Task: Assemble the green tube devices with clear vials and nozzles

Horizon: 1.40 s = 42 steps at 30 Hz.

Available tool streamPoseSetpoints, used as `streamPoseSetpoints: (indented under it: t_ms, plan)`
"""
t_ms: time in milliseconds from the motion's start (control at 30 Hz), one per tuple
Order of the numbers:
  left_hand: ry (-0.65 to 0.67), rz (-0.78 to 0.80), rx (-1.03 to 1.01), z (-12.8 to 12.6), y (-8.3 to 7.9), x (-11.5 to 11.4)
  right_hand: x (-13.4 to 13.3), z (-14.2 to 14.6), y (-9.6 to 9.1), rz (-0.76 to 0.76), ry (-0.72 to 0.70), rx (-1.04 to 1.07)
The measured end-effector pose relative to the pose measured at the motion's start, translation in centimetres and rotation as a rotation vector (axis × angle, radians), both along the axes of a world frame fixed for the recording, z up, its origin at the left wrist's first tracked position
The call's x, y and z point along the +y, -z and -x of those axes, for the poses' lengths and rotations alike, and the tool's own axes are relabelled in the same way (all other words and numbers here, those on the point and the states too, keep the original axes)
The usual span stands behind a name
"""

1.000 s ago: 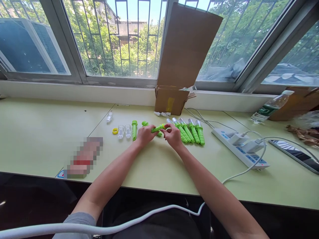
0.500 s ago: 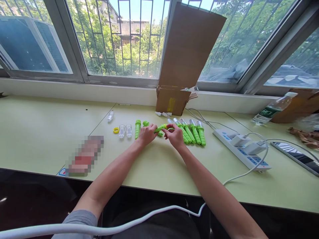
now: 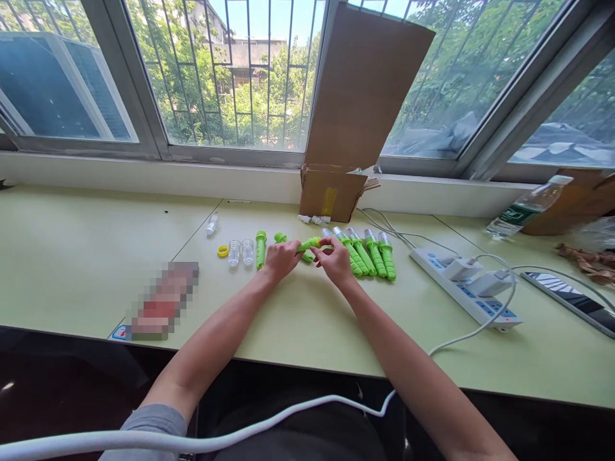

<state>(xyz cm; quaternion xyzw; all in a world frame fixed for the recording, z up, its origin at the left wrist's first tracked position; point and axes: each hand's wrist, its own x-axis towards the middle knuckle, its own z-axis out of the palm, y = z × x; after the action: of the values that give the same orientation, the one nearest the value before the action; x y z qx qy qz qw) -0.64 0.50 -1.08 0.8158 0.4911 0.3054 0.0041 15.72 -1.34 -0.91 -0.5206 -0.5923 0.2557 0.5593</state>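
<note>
My left hand (image 3: 282,259) is closed around a green torch-shaped tube (image 3: 306,246), held nearly level above the table. My right hand (image 3: 337,261) pinches the tube's right end, where a yellow ring (image 3: 315,241) shows. Fingers partly hide this end. Left of my hands, a green ribbed handle (image 3: 260,250) lies beside two clear plastic cups (image 3: 241,252) and a loose yellow ring (image 3: 223,251). Another green piece (image 3: 280,237) is partly covered by my left hand. Several green handles with clear tops (image 3: 378,253) lie in a row by my right hand.
A cardboard box (image 3: 331,195) stands against the window sill, small white parts (image 3: 314,219) before it. To the right are a power strip (image 3: 464,291) with plugs and cables, a phone (image 3: 571,304) and a water bottle (image 3: 528,208). A white cable (image 3: 269,426) crosses close in front of me.
Both hands keep their grip on the green tube, and the right fingers have shifted slightly at its yellow-ringed end. The things on the table lie as before.
</note>
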Motion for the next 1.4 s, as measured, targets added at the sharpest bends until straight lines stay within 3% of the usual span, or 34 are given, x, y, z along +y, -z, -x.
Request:
streamPoseSetpoints:
  t_ms: [1000, 1400]
  plan:
    - [-0.042, 0.127, -0.168, 0.25, -0.68, 0.08, 0.18, -0.16, 0.46, -0.028, -0.002, -0.14]
    - [0.018, 0.195, -0.323, 0.18, -0.38, 0.5, 0.28, -0.1, 0.39, -0.039, -0.004, -0.15]
